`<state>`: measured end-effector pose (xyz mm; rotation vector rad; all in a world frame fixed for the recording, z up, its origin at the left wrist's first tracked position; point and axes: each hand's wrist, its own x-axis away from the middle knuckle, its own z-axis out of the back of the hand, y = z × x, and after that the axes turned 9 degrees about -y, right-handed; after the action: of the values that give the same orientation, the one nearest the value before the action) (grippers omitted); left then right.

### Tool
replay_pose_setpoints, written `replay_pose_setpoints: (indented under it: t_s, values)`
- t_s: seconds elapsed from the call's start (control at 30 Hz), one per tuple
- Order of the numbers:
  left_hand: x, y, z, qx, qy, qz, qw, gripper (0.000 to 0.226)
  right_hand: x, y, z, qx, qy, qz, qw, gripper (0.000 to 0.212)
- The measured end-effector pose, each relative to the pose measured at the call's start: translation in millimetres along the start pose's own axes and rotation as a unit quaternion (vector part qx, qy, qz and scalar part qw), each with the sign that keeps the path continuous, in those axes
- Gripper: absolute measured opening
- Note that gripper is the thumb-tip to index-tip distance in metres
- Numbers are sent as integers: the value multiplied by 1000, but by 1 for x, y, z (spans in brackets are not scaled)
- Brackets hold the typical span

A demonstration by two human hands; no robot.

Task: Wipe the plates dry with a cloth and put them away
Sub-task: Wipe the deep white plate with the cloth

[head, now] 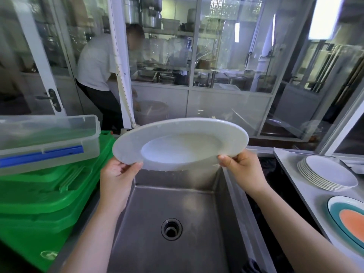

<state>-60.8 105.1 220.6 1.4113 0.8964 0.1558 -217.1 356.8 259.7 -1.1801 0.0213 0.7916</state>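
Left hand (116, 179), right hand (244, 170), white plate (180, 143) tilted toward camera

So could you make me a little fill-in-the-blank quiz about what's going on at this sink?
1. Both hands hold one white plate above the steel ____.
2. The left hand and right hand grip the plate's ____.
3. More white plates sit in a stack on the person's ____ side.

Missing words: sink; rim; right
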Motion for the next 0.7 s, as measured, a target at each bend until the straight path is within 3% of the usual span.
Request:
replay_pose_setpoints:
  t_s: [0.1, 0.23, 0.47, 0.6, 0.7]
  values:
    - [7, 3, -13, 10, -29, 10, 999, 36, 10, 6, 17, -22, 3, -1, 1000, 2]
    - [18, 7, -41, 48, -67, 64, 995, 35, 27, 11, 46, -125, -22, -3, 992, 9]
    - [50, 24, -95, 144, -155, 147, 966, 32, 71, 39, 94, -282, -54, -90, 954, 23]
    - [72, 30, -130, 248, -172, 230, 925, 26, 91, 54, 110, -381, -53, -164, 908, 33]
    - [94, 31, -148, 322, -126, 303, 888, 34, 103, 63, 113, -422, -62, -198, 883, 36]
